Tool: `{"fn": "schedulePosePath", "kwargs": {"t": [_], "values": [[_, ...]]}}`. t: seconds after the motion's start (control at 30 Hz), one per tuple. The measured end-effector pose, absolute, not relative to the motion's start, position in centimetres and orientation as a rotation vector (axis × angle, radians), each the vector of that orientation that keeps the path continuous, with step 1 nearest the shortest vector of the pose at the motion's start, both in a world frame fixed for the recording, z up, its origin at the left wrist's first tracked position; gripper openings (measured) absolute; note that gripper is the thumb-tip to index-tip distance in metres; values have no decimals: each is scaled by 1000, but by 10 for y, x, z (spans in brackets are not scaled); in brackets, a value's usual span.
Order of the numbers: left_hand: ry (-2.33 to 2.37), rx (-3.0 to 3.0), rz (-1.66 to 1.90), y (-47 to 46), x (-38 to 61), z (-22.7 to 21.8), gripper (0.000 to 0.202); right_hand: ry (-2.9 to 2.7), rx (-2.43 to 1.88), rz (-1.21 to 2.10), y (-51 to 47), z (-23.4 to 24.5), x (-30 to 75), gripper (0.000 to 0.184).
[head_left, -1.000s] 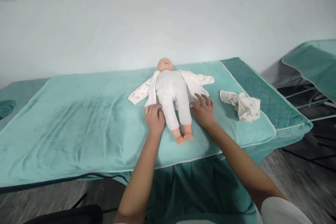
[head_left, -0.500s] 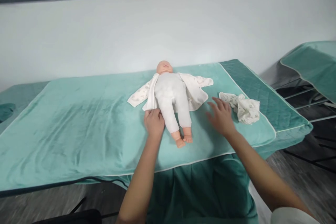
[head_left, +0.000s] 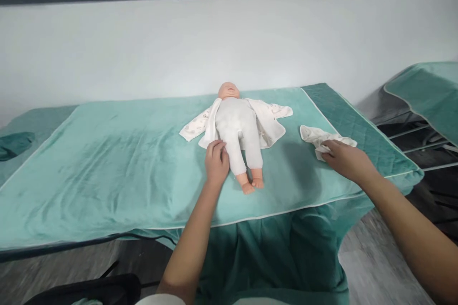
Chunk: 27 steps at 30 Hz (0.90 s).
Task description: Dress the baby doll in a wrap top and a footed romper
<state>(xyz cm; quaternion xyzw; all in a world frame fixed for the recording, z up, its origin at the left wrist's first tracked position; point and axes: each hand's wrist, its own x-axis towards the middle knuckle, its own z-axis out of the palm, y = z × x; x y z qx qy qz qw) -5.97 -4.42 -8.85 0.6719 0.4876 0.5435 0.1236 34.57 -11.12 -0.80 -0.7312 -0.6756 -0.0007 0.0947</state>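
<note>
A baby doll (head_left: 237, 129) in white leggings lies on its back on a teal towel (head_left: 118, 157), an open patterned jacket (head_left: 267, 121) spread beneath it. My left hand (head_left: 216, 162) rests against the doll's left thigh, fingers curled onto the jacket hem. My right hand (head_left: 346, 158) lies on a crumpled white patterned garment (head_left: 317, 136) to the doll's right, fingers closing on the cloth.
The towel covers a bed (head_left: 361, 124) with a darker teal quilted cover. A second teal-covered bed (head_left: 429, 93) stands at the right. A white wall runs behind. Dark floor and a black object (head_left: 89, 290) lie below the near edge.
My right hand left the jacket beside the doll's hip and swept right onto the crumpled garment. My left hand stayed at the doll's thigh.
</note>
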Motion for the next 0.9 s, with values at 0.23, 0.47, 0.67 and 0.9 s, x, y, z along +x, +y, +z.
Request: {"fn": "schedulePosePath", "kwargs": {"t": [0.23, 0.47, 0.67, 0.9], "values": [[1225, 1659, 1530, -86, -46, -55, 21, -1481, -1565, 882, -86, 49, 229, 29], [851, 1661, 1408, -94, -43, 38, 54, -1144, -990, 1163, -57, 84, 128, 32], [1111, 1744, 1606, -84, -76, 70, 17, -1724, -872, 726, -61, 101, 132, 47], [1018, 1645, 1525, -83, -86, 111, 21, -2269, -815, 537, -67, 118, 143, 36]]}}
